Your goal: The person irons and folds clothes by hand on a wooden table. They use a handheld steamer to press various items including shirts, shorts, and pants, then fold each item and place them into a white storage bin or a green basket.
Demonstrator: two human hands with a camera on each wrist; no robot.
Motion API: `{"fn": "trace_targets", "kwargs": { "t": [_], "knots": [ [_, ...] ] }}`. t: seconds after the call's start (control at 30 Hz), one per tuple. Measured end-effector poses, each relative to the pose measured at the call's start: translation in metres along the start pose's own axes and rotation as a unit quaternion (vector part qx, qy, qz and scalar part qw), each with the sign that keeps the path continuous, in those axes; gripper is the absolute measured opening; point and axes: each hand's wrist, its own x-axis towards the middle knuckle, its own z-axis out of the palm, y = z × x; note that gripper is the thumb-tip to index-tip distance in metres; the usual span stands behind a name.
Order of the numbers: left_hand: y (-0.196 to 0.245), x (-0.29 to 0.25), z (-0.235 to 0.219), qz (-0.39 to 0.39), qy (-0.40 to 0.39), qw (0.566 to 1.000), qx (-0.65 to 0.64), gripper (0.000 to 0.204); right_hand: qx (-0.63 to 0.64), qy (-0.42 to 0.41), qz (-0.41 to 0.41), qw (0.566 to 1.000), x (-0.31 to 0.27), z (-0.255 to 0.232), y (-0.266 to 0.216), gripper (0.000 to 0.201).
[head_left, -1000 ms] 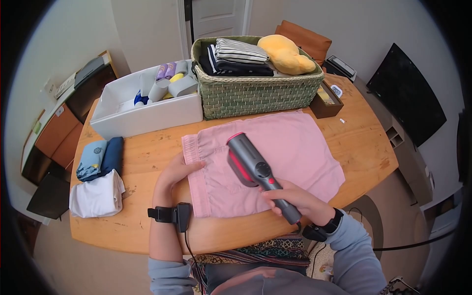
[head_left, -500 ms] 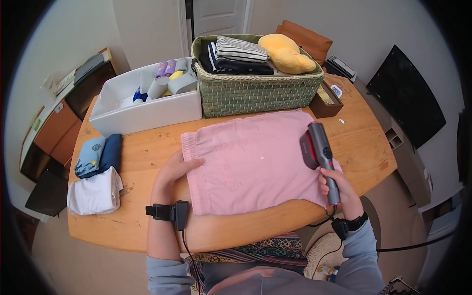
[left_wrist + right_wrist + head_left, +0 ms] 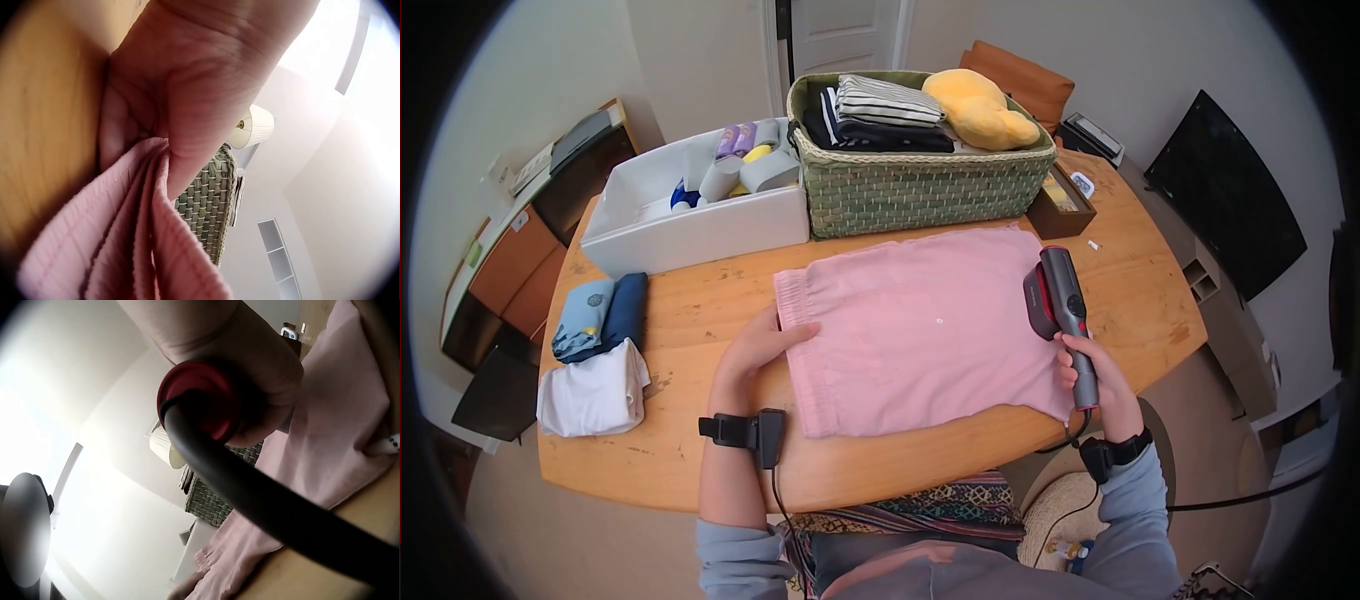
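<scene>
Pink shorts (image 3: 920, 340) with a gathered elastic waistband (image 3: 795, 350) lie flat on the wooden table. My left hand (image 3: 752, 345) pinches the waistband at its left edge, thumb on top; in the left wrist view the layers (image 3: 134, 219) bunch between thumb and fingers. My right hand (image 3: 1115, 392) grips the handle of a grey and red handheld garment steamer (image 3: 1057, 285). Its head overlaps the right end of the shorts in the head view. The right wrist view shows the handle's red base (image 3: 199, 400) and thick black cord (image 3: 250, 494).
Behind the shorts stand a green woven basket (image 3: 925, 195) with folded clothes and a yellow plush (image 3: 980, 108), and a white bin (image 3: 700, 240). Folded blue clothes (image 3: 590, 310) and a white one (image 3: 595, 390) lie at left. A small brown box (image 3: 1065, 205) sits back right.
The right hand has carried the steamer rightward from the middle of the shorts to their right end. The shorts have shifted slightly right, and the left hand keeps its pinch on the waistband.
</scene>
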Motion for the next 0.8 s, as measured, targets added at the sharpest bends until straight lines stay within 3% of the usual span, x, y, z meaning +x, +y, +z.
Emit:
{"fn": "trace_targets", "kwargs": {
  "t": [0.2, 0.3, 0.4, 0.53, 0.6, 0.7, 0.73, 0.8],
  "knots": [
    [0.003, -0.003, 0.002, 0.007, 0.014, 1.000, -0.020, 0.059, 0.034, -0.038, 0.023, 0.998, -0.006, 0.018, -0.004, 0.026],
    [0.002, -0.002, 0.002, 0.001, 0.015, 1.000, -0.023, 0.059, 0.047, -0.056, 0.092, 0.993, -0.022, 0.048, 0.005, 0.027],
    [-0.007, 0.003, -0.001, 0.004, 0.013, 1.000, -0.016, 0.059, -0.029, -0.181, 0.117, 0.976, -0.030, 0.076, 0.016, 0.029],
    [-0.003, 0.001, 0.000, -0.002, 0.009, 1.000, -0.026, 0.059, -0.085, -0.232, 0.151, 0.957, -0.038, 0.111, 0.034, 0.030],
    [-0.003, 0.001, 0.000, 0.005, 0.008, 1.000, -0.029, 0.060, -0.087, -0.275, 0.228, 0.930, -0.035, 0.123, 0.047, 0.032],
    [0.000, 0.000, -0.001, 0.001, -0.001, 1.000, -0.021, 0.061, -0.175, -0.288, 0.188, 0.922, -0.036, 0.140, 0.068, 0.034],
    [0.002, -0.001, 0.000, 0.000, 0.001, 1.000, -0.022, 0.061, -0.175, -0.302, 0.184, 0.919, -0.034, 0.138, 0.075, 0.045],
    [0.005, -0.003, 0.001, -0.010, -0.005, 1.000, -0.016, 0.065, -0.174, -0.309, 0.191, 0.915, -0.031, 0.135, 0.073, 0.046]
  ]
}}
